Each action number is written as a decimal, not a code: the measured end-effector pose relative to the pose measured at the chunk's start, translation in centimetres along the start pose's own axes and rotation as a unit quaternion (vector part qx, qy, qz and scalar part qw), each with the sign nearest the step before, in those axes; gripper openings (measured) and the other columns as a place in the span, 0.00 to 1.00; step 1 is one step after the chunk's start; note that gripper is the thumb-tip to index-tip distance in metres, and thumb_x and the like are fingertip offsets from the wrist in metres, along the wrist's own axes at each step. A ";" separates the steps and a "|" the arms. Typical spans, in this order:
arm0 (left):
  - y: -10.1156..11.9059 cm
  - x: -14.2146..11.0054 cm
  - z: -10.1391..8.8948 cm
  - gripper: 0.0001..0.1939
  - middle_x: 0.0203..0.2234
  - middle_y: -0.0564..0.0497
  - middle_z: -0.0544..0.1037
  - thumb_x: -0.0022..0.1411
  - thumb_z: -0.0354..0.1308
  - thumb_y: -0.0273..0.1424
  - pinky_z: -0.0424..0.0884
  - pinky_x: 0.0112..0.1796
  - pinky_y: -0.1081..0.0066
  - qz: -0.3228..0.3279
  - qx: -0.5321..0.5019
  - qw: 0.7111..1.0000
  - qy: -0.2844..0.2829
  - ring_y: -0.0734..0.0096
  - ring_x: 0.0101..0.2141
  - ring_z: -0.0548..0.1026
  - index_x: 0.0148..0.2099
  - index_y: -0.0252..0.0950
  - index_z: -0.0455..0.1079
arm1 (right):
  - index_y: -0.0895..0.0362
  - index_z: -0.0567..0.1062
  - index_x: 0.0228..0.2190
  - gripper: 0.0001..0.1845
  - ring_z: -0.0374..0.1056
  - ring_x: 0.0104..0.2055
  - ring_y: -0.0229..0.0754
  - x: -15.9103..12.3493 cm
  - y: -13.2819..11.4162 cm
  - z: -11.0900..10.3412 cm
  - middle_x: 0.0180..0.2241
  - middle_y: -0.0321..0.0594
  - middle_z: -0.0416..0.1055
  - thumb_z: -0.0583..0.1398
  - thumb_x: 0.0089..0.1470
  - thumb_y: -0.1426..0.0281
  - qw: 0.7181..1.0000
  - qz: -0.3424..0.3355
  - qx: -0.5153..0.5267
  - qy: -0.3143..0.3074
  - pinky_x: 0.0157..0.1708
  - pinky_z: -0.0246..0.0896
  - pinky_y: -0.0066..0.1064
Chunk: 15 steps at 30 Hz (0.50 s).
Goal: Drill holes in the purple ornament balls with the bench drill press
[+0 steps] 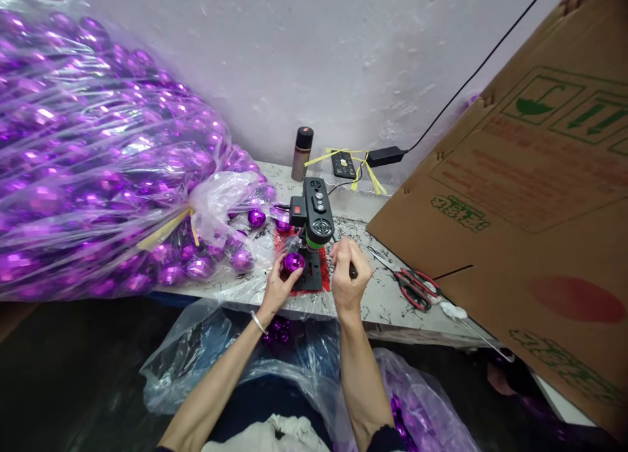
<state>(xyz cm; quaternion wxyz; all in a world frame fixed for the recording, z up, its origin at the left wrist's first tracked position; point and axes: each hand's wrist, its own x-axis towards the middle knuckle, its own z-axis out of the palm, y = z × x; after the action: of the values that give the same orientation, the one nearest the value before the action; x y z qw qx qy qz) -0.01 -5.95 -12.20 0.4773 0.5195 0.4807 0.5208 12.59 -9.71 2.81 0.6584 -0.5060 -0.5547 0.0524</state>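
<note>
A shiny purple faceted ball (294, 263) is between the thumb and fingers of my left hand (279, 287), over the black base plate (312, 277) of a small bench drill press (318, 210). The machine's black head, with a green ring at its lower end, is just above and to the right of the ball. My right hand (350, 272) is wrapped round a dark lever handle (352, 271) at the machine's right side. Whether the drill tip touches the ball is hidden. Loose purple balls, one of them a dark purple ball (256, 218), lie left of the machine.
A large clear bag (112, 144) of purple balls fills the left side. Black-and-red scissors (415, 285) lie at right, beside a big cardboard box (515, 210). Behind are a spray can (301, 154), a phone (343, 165) and a power adapter (385, 156). Plastic bags (191, 354) hang in front.
</note>
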 end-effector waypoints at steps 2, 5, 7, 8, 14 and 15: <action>-0.3 0.6 0.3 0.32 0.57 0.39 0.77 0.57 0.70 0.43 0.64 0.62 0.48 0.053 0.102 0.993 0.009 0.48 0.59 0.73 0.60 0.37 0.70 | 0.53 0.62 0.21 0.22 0.61 0.27 0.35 -0.2 0.1 -0.1 0.22 0.32 0.62 0.52 0.69 0.67 1.000 -0.010 0.004 -0.007 0.30 0.57 0.31; -0.2 0.9 0.4 0.30 0.56 0.40 0.78 0.58 0.70 0.42 0.66 0.60 0.46 0.109 0.206 0.973 -0.009 0.45 0.58 0.74 0.60 0.39 0.70 | 0.54 0.62 0.22 0.21 0.62 0.27 0.34 -0.5 0.4 -0.3 0.23 0.32 0.62 0.52 0.69 0.69 0.999 -0.027 0.017 -0.011 0.31 0.57 0.30; -0.1 1.0 0.3 0.29 0.55 0.40 0.78 0.60 0.69 0.42 0.69 0.58 0.48 0.134 0.225 0.965 -0.029 0.46 0.57 0.75 0.61 0.39 0.69 | 0.54 0.62 0.22 0.21 0.62 0.28 0.35 -0.6 0.5 -0.3 0.23 0.32 0.62 0.52 0.69 0.70 0.999 -0.032 0.020 -0.012 0.31 0.57 0.31; 0.0 0.9 0.3 0.30 0.55 0.40 0.78 0.61 0.68 0.42 0.69 0.58 0.49 0.145 0.227 0.962 -0.036 0.47 0.57 0.75 0.61 0.39 0.68 | 0.53 0.63 0.22 0.20 0.62 0.28 0.35 -0.7 0.6 -0.3 0.23 0.32 0.63 0.52 0.69 0.70 0.999 -0.032 0.018 -0.011 0.31 0.57 0.31; -0.3 0.9 0.1 0.31 0.57 0.38 0.77 0.62 0.68 0.41 0.71 0.58 0.51 0.171 0.219 0.958 -0.066 0.49 0.58 0.75 0.63 0.38 0.65 | 0.53 0.62 0.22 0.21 0.63 0.28 0.35 -0.9 0.8 -0.3 0.23 0.33 0.63 0.52 0.69 0.70 0.999 -0.028 0.015 -0.010 0.32 0.58 0.31; -0.3 0.9 0.0 0.31 0.57 0.38 0.77 0.62 0.68 0.41 0.71 0.58 0.51 0.173 0.218 0.958 -0.075 0.49 0.57 0.75 0.63 0.37 0.65 | 0.53 0.62 0.22 0.21 0.63 0.28 0.35 -1.0 0.8 -0.3 0.23 0.33 0.63 0.52 0.69 0.70 1.000 -0.027 0.013 -0.010 0.31 0.58 0.31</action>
<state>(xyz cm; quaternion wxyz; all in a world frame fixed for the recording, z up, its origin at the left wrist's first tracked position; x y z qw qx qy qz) -0.05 -5.00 -12.38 0.2898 0.7239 0.4481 0.4372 12.81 -10.14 1.62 0.6606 -0.4821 -0.5737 0.0465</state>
